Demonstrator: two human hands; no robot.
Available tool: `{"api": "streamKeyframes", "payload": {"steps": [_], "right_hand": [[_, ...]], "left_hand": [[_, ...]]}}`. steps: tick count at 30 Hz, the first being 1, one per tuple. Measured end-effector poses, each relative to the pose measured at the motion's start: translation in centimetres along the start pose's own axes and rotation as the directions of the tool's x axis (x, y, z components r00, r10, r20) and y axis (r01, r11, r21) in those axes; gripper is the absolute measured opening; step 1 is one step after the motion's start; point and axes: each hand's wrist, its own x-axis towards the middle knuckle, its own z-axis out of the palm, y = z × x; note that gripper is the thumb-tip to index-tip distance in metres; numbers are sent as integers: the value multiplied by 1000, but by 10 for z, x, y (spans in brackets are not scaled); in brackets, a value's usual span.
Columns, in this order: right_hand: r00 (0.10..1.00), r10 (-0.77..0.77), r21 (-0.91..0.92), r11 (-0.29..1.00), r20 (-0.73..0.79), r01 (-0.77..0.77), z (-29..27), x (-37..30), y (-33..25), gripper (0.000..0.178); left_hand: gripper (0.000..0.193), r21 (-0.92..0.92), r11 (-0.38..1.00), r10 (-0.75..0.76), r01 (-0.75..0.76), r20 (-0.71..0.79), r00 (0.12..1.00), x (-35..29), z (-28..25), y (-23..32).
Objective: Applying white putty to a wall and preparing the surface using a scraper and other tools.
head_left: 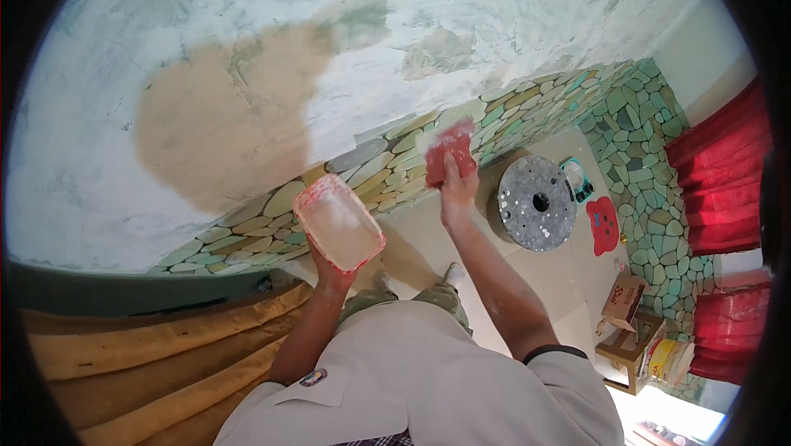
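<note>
My left hand (pixel 331 274) holds up a shallow tray (pixel 316 238) from below, its red rim streaked with white. Pale, creamy paste (pixel 338 230) covers the inside of the tray; most of my left fingers are hidden beneath it. To the right, my right hand (pixel 458 192) grips a flat red putty spreader (pixel 449 149) with the thumb lying across it. White paste smears the spreader's upper left edge. Both hands are in front of the wall (pixel 362 108), which is coated in uneven white with a large tan patch (pixel 231 112). The spreader appears apart from the wall.
A band of stone-patterned covering (pixel 404 157) runs along the lower wall. On the floor at right stand a round grey speckled reel (pixel 537 203), a red bear-shaped mat (pixel 603 225), a cardboard box (pixel 624 302) and a wooden stool (pixel 630 355). Brown draped cloth (pixel 165 339) lies at lower left; red curtains (pixel 717 174) hang right.
</note>
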Motion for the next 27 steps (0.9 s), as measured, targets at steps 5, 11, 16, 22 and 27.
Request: {"api": "streamKeyframes", "payload": {"steps": [5,11,16,22,27], "right_hand": [[937,-345,-335,891,-57,308,75,26,52,23],[902,-294,-498,758,316,421,114,-55,62,31],[886,-433,-496,740,166,454,31,-21,77,32],[992,-75,-382,924,-106,29,-20,48,102,32],[995,56,-45,997,-87,-60,31,31,91,32]], "left_hand": [[52,65,998,-20,21,-18,1000,-9,-14,32],[55,-28,998,-45,47,64,997,-18,-31,57],[56,-251,966,-60,62,15,998,-16,-42,66],[61,-100,992,-78,80,22,997,-17,-56,62],[63,-132,987,-96,93,-21,995,-22,-67,67]]}}
